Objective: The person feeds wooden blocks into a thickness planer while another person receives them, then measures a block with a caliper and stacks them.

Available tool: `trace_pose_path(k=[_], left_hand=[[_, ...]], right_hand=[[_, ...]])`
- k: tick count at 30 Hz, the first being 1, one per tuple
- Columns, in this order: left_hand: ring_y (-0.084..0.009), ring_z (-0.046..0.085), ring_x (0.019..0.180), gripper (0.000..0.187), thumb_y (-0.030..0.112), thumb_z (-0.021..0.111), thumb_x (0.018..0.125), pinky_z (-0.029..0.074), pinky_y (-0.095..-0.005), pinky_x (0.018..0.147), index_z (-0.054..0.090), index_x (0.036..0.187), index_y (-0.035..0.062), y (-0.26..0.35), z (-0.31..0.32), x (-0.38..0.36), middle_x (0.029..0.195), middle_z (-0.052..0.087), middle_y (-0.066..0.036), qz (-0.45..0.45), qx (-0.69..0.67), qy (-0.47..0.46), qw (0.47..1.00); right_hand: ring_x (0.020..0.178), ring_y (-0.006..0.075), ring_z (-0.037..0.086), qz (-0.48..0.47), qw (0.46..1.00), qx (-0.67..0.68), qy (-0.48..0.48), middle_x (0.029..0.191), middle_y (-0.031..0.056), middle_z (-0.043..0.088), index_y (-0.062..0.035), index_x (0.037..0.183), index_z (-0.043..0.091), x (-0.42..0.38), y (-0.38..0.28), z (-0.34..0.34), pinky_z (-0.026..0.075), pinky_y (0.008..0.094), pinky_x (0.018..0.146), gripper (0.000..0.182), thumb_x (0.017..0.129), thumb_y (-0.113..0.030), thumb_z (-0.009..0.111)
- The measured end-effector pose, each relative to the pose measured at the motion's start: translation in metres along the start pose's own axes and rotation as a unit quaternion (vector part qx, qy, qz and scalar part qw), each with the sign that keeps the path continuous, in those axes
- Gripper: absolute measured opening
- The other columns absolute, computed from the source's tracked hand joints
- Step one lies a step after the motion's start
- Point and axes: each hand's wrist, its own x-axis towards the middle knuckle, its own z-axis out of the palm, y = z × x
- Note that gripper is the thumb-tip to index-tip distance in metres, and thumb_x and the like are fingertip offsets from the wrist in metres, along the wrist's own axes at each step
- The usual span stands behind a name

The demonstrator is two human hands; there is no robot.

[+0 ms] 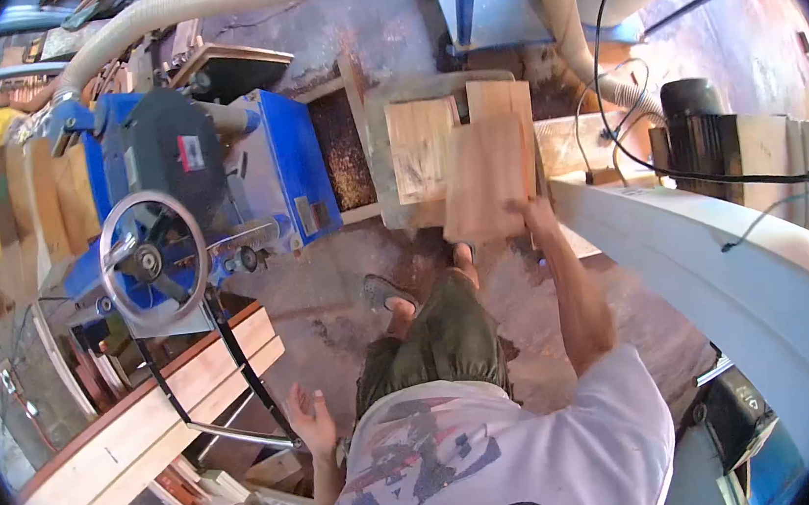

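My right hand [530, 212] grips the lower right edge of a flat wooden board [484, 180], which is blurred by motion. The board is over a grey plastic crate or tray [380, 147] in front of my feet. A pale wooden board [420, 152] lies on the tray at the left, and another wooden board [499, 98] lies at the right, partly covered by the one in my hand. My left hand [312, 420] hangs at my left side with its fingers apart and nothing in it, close to a metal frame bar [246, 434].
At the left stands a blue machine [287, 166] with a handwheel [154, 262]. Long planks [147, 432] lie beside it. A long white metal beam [700, 251] runs along my right, with a black cable [712, 179] above it. A ribbed hose [230, 0] crosses the far side.
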Motion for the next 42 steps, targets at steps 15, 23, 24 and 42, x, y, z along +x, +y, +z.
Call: trace_pose_path(k=[15,23,24,42], left_hand=[[-0.0231,0.061,0.108,0.053,0.01,0.07,0.085,0.051,-0.0366,0.092,0.046,0.13,-0.0034,-0.064,-0.041,0.002,0.123,0.058,-0.014,-0.122,-0.656,-0.128,0.734],[-0.0283,0.061,0.109,0.046,0.007,0.062,0.082,0.052,-0.0429,0.094,0.05,0.124,-0.0044,-0.164,-0.147,-0.003,0.12,0.059,-0.016,-0.122,-0.813,0.119,0.556],[-0.0299,0.058,0.113,0.051,0.011,0.061,0.08,0.049,-0.0454,0.098,0.049,0.127,-0.0048,-0.173,-0.161,0.002,0.122,0.058,-0.016,-0.125,-0.811,0.138,0.554],[-0.0306,0.059,0.11,0.052,0.019,0.064,0.082,0.047,-0.0412,0.097,0.048,0.126,-0.0046,-0.304,-0.195,0.308,0.122,0.058,-0.017,-0.111,-0.84,0.164,0.504]], right_hand=[[0.104,0.0233,0.063,0.127,0.899,0.042,-0.418,0.113,0.0151,0.066,0.0095,0.118,0.058,-0.337,-0.02,0.283,0.048,0.036,0.094,0.047,0.081,-0.014,0.074],[0.106,0.025,0.061,-0.104,0.73,-0.337,-0.585,0.115,0.0178,0.065,0.0055,0.122,0.058,-0.397,0.005,0.431,0.046,0.0358,0.095,0.057,0.087,-0.038,0.07],[0.106,0.0254,0.061,-0.16,0.701,-0.367,-0.59,0.114,0.0184,0.066,0.0054,0.122,0.058,-0.403,0.005,0.446,0.046,0.0361,0.095,0.057,0.088,-0.039,0.069],[0.083,0.0293,0.069,-0.308,0.745,-0.535,-0.252,0.089,0.0175,0.069,0.0009,0.111,0.062,-0.348,0.029,0.387,0.053,0.0381,0.076,0.051,0.08,-0.038,0.074]])
